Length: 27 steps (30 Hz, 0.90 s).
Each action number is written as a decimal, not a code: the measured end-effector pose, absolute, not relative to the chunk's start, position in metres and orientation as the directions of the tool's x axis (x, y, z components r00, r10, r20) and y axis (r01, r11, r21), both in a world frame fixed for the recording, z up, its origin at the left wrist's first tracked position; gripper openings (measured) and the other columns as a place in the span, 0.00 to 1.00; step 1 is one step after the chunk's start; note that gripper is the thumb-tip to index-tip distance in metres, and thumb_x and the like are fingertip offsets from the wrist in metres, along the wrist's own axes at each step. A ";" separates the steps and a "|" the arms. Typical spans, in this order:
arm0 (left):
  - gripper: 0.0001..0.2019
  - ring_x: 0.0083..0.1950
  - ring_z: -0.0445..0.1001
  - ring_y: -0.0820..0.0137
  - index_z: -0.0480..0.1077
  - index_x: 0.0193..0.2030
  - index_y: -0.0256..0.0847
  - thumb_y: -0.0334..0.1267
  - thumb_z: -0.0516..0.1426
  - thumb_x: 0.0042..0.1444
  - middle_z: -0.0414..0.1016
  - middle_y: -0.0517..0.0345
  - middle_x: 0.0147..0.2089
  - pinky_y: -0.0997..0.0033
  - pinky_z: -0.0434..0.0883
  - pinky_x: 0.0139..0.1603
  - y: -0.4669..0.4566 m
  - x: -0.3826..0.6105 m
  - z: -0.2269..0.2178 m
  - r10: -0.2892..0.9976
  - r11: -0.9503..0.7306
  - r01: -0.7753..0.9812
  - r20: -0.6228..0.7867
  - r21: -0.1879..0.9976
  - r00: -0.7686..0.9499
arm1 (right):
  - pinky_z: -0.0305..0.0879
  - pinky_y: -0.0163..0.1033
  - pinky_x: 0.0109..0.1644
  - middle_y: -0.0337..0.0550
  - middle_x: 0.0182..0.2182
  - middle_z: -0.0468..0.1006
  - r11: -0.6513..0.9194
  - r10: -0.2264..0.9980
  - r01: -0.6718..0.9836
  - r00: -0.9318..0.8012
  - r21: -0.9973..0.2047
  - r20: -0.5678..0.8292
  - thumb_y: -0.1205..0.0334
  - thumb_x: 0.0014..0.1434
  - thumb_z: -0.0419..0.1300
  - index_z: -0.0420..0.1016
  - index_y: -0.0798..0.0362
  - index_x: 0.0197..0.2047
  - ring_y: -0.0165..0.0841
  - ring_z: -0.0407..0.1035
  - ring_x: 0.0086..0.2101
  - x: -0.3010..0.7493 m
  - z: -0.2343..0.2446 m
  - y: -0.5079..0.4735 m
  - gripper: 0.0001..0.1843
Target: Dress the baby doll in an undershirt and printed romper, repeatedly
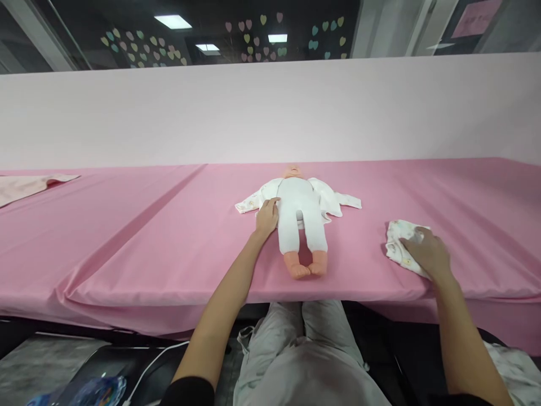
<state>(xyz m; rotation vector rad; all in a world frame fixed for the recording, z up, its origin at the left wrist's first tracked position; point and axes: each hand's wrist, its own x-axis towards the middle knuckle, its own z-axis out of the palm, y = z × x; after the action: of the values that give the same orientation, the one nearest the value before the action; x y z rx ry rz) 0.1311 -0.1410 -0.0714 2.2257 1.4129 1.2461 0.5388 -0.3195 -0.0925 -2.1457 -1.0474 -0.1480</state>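
Observation:
A baby doll with a white cloth body and bare feet lies on its back on the pink-covered table, feet toward me. Spread beneath it is a small white printed baby shirt, its sleeves stretched out to both sides. My left hand rests with fingers extended against the doll's left-hand side in view, by the shirt; its thumb is hard to make out. Off to the right, my right hand grips a folded white printed cloth garment, thumb and fingers on its top, while it lies on the table.
A pale pink cloth lies at the table's far left. The pink table cover has creases and hangs over the front edge. A low white wall stands behind. Below left are a black chair and a white cable.

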 end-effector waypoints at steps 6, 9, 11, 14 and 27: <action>0.16 0.52 0.69 0.62 0.69 0.48 0.42 0.30 0.47 0.57 0.69 0.50 0.51 0.62 0.67 0.51 -0.163 0.140 -0.055 0.802 -0.535 0.579 0.586 0.615 0.119 | 0.67 0.55 0.40 0.50 0.39 0.72 -0.030 0.714 0.605 0.570 -0.795 0.407 0.51 0.43 0.60 0.68 0.41 0.52 0.47 0.69 0.37 0.466 -0.038 -0.335 0.29; 0.14 0.54 0.68 0.64 0.68 0.49 0.40 0.35 0.53 0.55 0.70 0.50 0.51 0.65 0.66 0.55 -0.201 0.169 -0.026 0.736 -0.677 0.207 0.647 0.707 0.199 | 0.70 0.50 0.38 0.47 0.40 0.72 0.264 0.802 0.454 0.387 -0.851 0.455 0.51 0.45 0.64 0.63 0.41 0.57 0.43 0.71 0.37 0.412 0.003 -0.340 0.35; 0.16 0.50 0.71 0.63 0.67 0.51 0.39 0.39 0.51 0.58 0.72 0.50 0.50 0.65 0.69 0.49 -0.228 0.193 -0.004 0.688 -0.628 -0.041 0.580 0.777 0.436 | 0.69 0.49 0.45 0.47 0.45 0.71 0.450 0.778 0.417 0.250 -0.790 0.576 0.53 0.46 0.65 0.63 0.46 0.57 0.42 0.69 0.43 0.382 0.026 -0.336 0.35; 0.18 0.43 0.73 0.63 0.66 0.52 0.39 0.44 0.51 0.59 0.74 0.52 0.44 0.66 0.71 0.42 -0.253 0.214 0.028 0.645 -0.598 -0.190 0.608 0.779 0.463 | 0.69 0.47 0.46 0.46 0.44 0.73 0.549 0.707 0.482 0.168 -0.683 0.687 0.55 0.51 0.61 0.67 0.50 0.51 0.39 0.69 0.43 0.355 0.051 -0.318 0.23; 0.21 0.55 0.66 0.60 0.65 0.56 0.44 0.39 0.54 0.54 0.67 0.51 0.57 0.58 0.65 0.55 -0.193 0.123 0.059 0.855 -0.517 0.230 0.484 0.824 0.188 | 0.64 0.35 0.32 0.37 0.29 0.72 0.801 0.334 0.431 0.255 -0.416 0.907 0.67 0.52 0.60 0.70 0.52 0.31 0.30 0.68 0.32 0.318 0.121 -0.237 0.02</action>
<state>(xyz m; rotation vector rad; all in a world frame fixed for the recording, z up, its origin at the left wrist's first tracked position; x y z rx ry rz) 0.1230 -0.1929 0.0586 1.8699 1.0145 1.3461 0.3180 -0.2370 0.1205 -0.6920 -1.3431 -0.0738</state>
